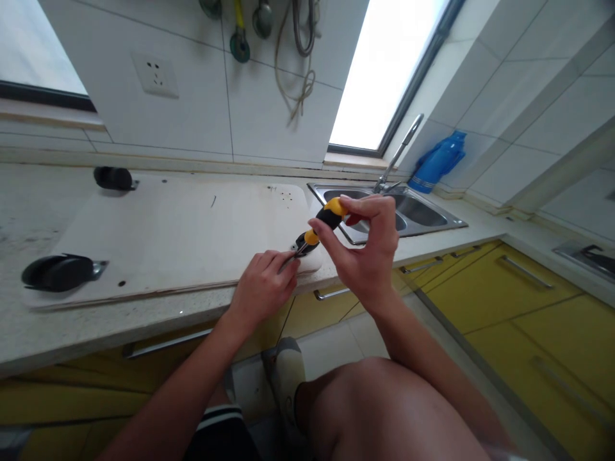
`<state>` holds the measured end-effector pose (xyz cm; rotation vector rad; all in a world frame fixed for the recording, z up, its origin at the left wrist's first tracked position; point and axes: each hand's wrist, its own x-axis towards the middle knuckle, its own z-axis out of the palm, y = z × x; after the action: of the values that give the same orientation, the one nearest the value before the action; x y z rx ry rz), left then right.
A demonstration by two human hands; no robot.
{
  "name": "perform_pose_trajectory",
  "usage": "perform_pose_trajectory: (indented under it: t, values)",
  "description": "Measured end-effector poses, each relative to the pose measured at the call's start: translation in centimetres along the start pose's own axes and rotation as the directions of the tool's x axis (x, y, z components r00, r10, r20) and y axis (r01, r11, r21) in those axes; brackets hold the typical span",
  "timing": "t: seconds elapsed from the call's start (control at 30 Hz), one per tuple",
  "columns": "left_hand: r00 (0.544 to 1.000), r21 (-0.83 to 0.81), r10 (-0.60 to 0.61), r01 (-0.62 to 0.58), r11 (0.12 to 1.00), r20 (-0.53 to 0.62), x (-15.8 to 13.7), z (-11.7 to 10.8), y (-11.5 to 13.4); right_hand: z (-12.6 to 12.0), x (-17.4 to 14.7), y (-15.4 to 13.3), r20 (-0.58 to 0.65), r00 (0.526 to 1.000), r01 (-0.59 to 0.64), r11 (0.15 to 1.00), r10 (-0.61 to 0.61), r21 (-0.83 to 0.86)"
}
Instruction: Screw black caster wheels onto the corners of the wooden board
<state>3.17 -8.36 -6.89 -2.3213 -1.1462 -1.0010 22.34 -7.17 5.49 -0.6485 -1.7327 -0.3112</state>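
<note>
My right hand pinches the black-and-yellow handle of a screwdriver between thumb and fingertips. The tool slants down to the left, its metal shaft reaching my left hand. My left fingers are closed around the shaft's lower end at the board's near right corner; what exactly they grip is hidden. Just behind them, a black caster shows in part. Beneath lies a white board with rounded corners, flat on the counter. Two more black casters, one at the near left and one at the far left, are on it.
Right of the board is a steel sink with a tap. A blue thermos-like container stands behind it. Yellow cabinets run below the counter. Cords and tools hang on the tiled wall. My bent knee is under my right arm.
</note>
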Motion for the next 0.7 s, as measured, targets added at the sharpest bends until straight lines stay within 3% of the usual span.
perform_pose_trajectory:
  t: [0.17, 0.3, 0.43, 0.53, 0.6, 0.63, 0.7]
  values:
    - [1.0, -0.023, -0.028, 0.028, 0.999, -0.002, 0.2, 0.1, -0.1, -0.2, 0.3, -0.2, 0.065, 0.997, -0.042, 0.998, 0.039, 0.037]
    - [1.0, -0.013, -0.001, 0.001, 1.0, 0.009, 0.5, -1.2, 0.3, 0.3, 0.4, -0.3, -0.002, 1.0, 0.003, 0.996, -0.003, -0.089]
    - [0.996, 0.04, 0.075, -0.076, 0.996, 0.039, 0.6, -6.0, -0.2, 0.8, 0.5, -0.3, 0.043, 0.999, -0.022, 0.998, 0.025, -0.06]
    - [0.998, 0.174, 0.063, -0.059, 0.983, -0.018, 0.5, -11.8, -3.7, 0.9, 0.5, -0.2, 0.043, 0.999, -0.02, 0.999, 0.021, -0.036]
    - [0.984, 0.262, -0.128, 0.156, 0.952, -0.12, 0.0, -16.1, -7.7, 0.9, 0.5, -0.2, 0.01, 1.0, 0.022, 0.997, -0.021, -0.077]
    - [0.944, 0.276, -0.29, 0.324, 0.905, -0.157, -0.6, -18.3, -10.0, 0.9, 0.6, -0.2, 0.003, 0.999, 0.039, 0.996, -0.039, -0.083]
    - [0.794, 0.286, -0.58, 0.607, 0.741, -0.183, -2.4, -22.5, -14.6, 0.8, 0.6, -0.2, 0.019, 0.999, 0.038, 0.998, -0.037, -0.054]
